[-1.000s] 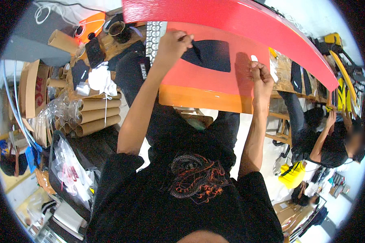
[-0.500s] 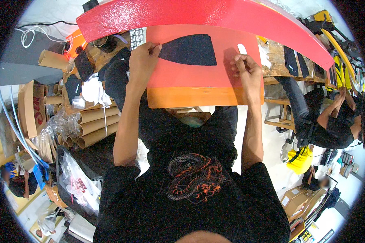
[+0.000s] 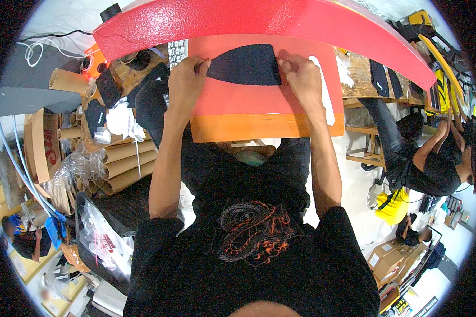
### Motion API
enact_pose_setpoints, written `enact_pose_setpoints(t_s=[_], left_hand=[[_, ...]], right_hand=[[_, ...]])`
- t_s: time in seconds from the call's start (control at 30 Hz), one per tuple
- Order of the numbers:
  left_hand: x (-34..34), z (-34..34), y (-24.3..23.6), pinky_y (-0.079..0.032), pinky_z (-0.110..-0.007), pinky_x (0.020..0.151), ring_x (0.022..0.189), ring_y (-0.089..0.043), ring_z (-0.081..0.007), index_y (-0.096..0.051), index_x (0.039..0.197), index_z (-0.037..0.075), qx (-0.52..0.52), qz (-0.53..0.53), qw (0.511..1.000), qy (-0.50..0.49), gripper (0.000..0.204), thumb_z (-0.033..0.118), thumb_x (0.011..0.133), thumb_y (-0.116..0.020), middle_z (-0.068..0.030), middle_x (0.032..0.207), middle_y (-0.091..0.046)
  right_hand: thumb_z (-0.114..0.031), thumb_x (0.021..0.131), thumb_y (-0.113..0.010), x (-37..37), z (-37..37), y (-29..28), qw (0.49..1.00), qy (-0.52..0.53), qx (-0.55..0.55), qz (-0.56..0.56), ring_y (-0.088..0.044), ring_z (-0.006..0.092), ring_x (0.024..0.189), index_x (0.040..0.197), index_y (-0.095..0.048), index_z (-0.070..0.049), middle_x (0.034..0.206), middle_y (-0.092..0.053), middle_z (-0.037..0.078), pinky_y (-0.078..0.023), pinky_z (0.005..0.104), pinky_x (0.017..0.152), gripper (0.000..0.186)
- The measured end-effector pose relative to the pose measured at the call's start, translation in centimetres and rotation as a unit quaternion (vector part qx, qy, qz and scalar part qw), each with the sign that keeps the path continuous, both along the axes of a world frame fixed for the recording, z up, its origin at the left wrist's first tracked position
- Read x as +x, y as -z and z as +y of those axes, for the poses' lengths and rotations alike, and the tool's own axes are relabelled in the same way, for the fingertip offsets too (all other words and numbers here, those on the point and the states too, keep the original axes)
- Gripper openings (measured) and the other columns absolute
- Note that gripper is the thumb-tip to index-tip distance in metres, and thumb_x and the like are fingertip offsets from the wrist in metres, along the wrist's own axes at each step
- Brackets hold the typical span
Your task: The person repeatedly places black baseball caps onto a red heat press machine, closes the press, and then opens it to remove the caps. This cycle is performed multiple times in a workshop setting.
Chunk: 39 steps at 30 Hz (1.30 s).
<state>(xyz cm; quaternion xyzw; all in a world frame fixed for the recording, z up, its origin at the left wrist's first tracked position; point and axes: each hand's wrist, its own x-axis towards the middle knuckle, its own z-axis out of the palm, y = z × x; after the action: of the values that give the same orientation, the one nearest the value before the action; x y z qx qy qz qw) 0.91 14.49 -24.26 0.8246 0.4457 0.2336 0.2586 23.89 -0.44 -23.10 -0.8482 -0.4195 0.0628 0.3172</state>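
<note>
A dark fabric piece [image 3: 243,64], narrow at its left end and wide at its right, lies flat on a coral-red board [image 3: 232,100]. My left hand [image 3: 188,74] pinches the narrow left tip between thumb and fingers. At the opposite end, my right hand [image 3: 303,79] grips the wide right edge close to its upper corner. A long white strip [image 3: 328,100] shows on the board beside my right wrist, partly covered by that hand. An orange band [image 3: 254,127] runs along the board's near edge.
A curved glossy red slab [image 3: 222,24] arches over the board's far side. Cardboard tubes [image 3: 129,166] and crumpled clear plastic [image 3: 71,171] are piled at left. More dark pieces [image 3: 378,79] lie on the wooden table at right. A co-worker [image 3: 433,164] is at far right.
My right hand has moved left and closed on the fabric's wide edge, uncovering more of the white strip. My left hand keeps its pinch, almost unmoved.
</note>
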Motion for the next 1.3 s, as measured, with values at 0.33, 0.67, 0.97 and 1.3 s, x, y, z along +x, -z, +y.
enact_pose_setpoints(t_s=[0.33, 0.67, 0.97, 1.3], left_hand=[[-2.5, 0.0, 1.6, -0.048, -0.051, 0.095, 0.112, -0.059, -0.0405, -0.069, 0.115, 0.003, 0.165, -0.032, 0.985, 0.046, 0.031, 0.015, 0.087, -0.074, -0.0187, 0.118, -0.065], [-3.7, 0.9, 1.9, -0.046, -0.045, 0.106, 0.121, -0.055, -0.0364, -0.072, 0.119, 0.008, 0.097, -0.018, 0.989, 0.111, 0.033, 0.016, 0.087, -0.077, -0.0139, 0.128, -0.062], [-3.7, 1.2, 1.9, -0.048, -0.046, 0.098, 0.114, -0.059, -0.035, -0.073, 0.113, 0.008, 0.114, -0.056, 0.985, 0.118, 0.03, 0.014, 0.084, -0.078, -0.0098, 0.121, -0.065], [-4.1, 1.1, 1.9, -0.046, -0.043, 0.104, 0.119, -0.058, -0.0334, -0.074, 0.113, 0.007, 0.073, -0.038, 0.992, 0.1, 0.031, 0.017, 0.085, -0.08, -0.0108, 0.127, -0.066]], right_hand=[[-0.019, 0.095, -0.068, 0.2, 4.6, 1.0, 0.979, -0.14, 0.1, -0.114, -0.071, 0.041, 0.092, 0.107, -0.076, -0.008, 0.1, -0.074, 0.02, -0.055, 0.0485, 0.083, 0.018], [-0.038, 0.101, -0.062, 4.3, 10.0, 3.4, 0.965, -0.247, -0.049, -0.067, -0.068, 0.036, 0.107, 0.119, -0.07, -0.012, 0.112, -0.073, 0.016, -0.053, 0.0489, 0.093, 0.032], [-0.034, 0.1, -0.065, 3.4, 7.5, 1.4, 0.977, -0.209, 0.009, -0.041, -0.071, 0.0319, 0.101, 0.122, -0.069, -0.008, 0.109, -0.074, 0.018, -0.053, 0.0452, 0.089, 0.034], [-0.025, 0.093, -0.07, 0.0, -1.5, 0.1, 0.997, -0.015, 0.032, 0.071, -0.073, 0.0394, 0.084, 0.109, -0.078, -0.008, 0.086, -0.074, 0.022, -0.056, 0.0455, 0.075, 0.025]])
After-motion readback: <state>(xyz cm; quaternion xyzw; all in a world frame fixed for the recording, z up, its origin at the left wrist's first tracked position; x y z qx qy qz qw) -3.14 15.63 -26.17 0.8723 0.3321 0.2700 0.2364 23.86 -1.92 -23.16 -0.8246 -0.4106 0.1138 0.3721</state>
